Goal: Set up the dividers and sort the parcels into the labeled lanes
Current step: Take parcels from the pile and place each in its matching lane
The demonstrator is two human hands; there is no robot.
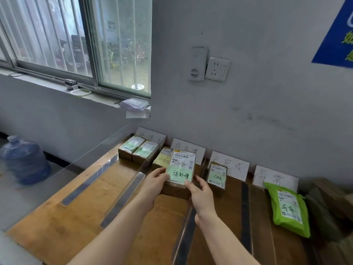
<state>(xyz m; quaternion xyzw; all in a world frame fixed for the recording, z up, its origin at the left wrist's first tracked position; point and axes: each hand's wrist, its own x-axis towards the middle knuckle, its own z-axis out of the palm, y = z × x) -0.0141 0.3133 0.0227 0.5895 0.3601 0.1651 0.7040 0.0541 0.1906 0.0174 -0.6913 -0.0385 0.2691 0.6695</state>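
Wooden table (57, 222): both hands (152, 185) (200, 196) grip a rectangular cardboard parcel (179, 180).

A matt wooden tabletop (63, 222) is being crossed by glossy clear plastic dividers (122, 199); the central parcel (175, 190) is being shown as cardboard.

The wooden counter (57, 222) bears clear dividers (122, 199), boxes (138, 150) near the wall, label cards (231, 165) and a green bag (288, 207).
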